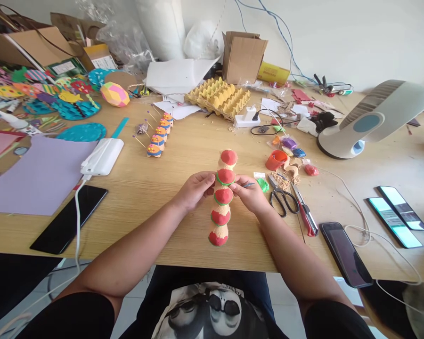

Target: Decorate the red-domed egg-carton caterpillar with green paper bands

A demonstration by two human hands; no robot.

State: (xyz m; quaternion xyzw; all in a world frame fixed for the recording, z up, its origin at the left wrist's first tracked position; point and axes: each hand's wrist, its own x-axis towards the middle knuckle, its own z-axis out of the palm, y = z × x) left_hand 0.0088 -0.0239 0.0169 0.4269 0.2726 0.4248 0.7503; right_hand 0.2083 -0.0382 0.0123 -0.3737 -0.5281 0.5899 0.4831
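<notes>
A strip of egg-carton cups (222,197) with red painted tops and green rings lies lengthwise on the wooden table (162,235) in front of me. My left hand (194,188) pinches its left side near the second cup. My right hand (249,193) touches its right side, fingers closed round a thin blue-tipped tool that I cannot name. A similar blue-and-orange painted strip (160,134) with sticks poking out lies farther back on the left.
Black scissors (282,197) and a red craft knife (305,216) lie right of my hand, with clay bits and an orange cup (275,160). Phones (346,254) sit right and left (69,219). A power bank (102,155), purple paper (38,176), egg tray (217,96) and fan (374,117) stand around.
</notes>
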